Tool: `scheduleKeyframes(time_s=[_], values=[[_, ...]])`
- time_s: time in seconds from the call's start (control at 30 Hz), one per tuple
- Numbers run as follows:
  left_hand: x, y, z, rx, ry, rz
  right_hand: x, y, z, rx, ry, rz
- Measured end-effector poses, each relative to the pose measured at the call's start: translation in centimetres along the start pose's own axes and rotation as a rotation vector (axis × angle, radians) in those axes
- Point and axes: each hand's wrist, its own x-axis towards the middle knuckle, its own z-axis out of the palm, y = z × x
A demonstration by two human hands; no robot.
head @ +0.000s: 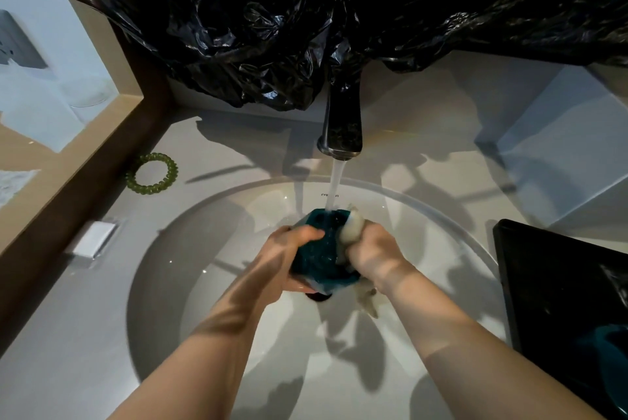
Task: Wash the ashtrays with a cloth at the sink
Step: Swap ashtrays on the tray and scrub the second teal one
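Note:
A dark teal ashtray (323, 246) is held over the white round sink (204, 236), under water running from the dark faucet (341, 127). My left hand (289, 256) grips the ashtray's left side, thumb on top. My right hand (370, 255) clutches a wet pale cloth (353, 227) and presses it against the ashtray's right edge; a tail of the cloth hangs below the wrist. A second teal ashtray (601, 348) lies on a black tray (557, 283) at the right.
Black plastic sheeting (306, 19) hangs over the back wall above the faucet. A green coiled hair tie (152, 173) lies on the counter at the left, near a small white block (93, 239). A wooden frame runs along the left edge.

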Motion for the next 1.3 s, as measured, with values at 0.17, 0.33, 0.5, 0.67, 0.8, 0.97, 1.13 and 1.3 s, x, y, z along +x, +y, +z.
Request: scheduleKeyframes(time_s=[0.17,0.33,0.5,0.67,0.8,0.97,1.13,1.3], values=[[0.1,0.3,-0.2,0.051,0.06,0.002,-0.9,-2.0,-0.8,-0.361,-0.058,-0.114],[-0.1,-0.5,0.7,0.175,0.123,0.135,-0.8,-3.7,-0.4,-0.6,-0.036,-0.319],[-0.1,-0.5,1.3,0.125,0.246,0.194,1.6,-1.7,-0.4,-0.265,-0.03,-0.169],[-0.2,-1.0,1.3,0.084,0.355,0.246,0.8,0.4,2.3,0.272,-0.038,0.212],[-0.1,-1.3,1.1,0.04,0.389,0.23,-1.3,0.9,2.7,0.679,-0.252,0.412],[0.1,-1.1,1.0,0.049,0.351,0.23,-1.2,1.0,3.3,0.548,-0.178,0.37],[0.1,-1.1,1.3,0.2,0.269,0.176,0.3,-0.2,0.7,-0.087,0.099,-0.065],[0.2,-1.0,1.6,0.17,0.192,0.182,0.5,-1.7,-1.1,-0.511,-0.003,-0.409]])
